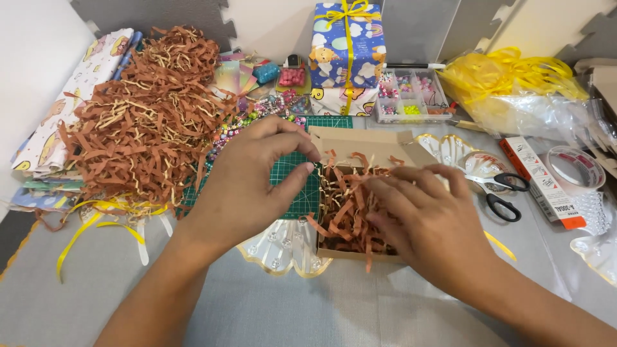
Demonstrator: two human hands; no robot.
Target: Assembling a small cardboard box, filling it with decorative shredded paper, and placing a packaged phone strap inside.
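Brown paper shred going into a cardboard box

Cardboard box (360,144), open-topped, sits on the grey table (308,308) at centre, partly over a green cutting mat (292,186). Brown shredded paper (350,205) covers most of its floor; strands trail over the near-left wall. Fill looks loose and uneven, and the far inner wall shows bare above it.

Right hand (427,218) lies palm-down on the shred inside the box, fingers spread wide and flat, gripping nothing that can be seen. Left hand (250,183) hovers just left of the box over the mat, fingers drawn together toward the thumb at the box's far-left edge; whether a strand is pinched there cannot be told.

Judged progress: the bedding layer is largely in, not yet levelled or tucked. No item rests in the box and no lid shows.

Supplies around:
- Large heap of the same brown shred (144,109), far left, well apart from the box.
- Wrapped gift box (347,48) with yellow ribbon, far centre, finished-looking.
- Clear bead organiser (411,96) just right of it.
- Black-handled scissors (501,193) right of the cardboard box, lying unused.
- Tape roll (574,168) further right.
- Bundle of yellow ribbon (508,77) in a clear bag, far right.
- Patterned wrapping paper (61,115) under the shred heap at far left.
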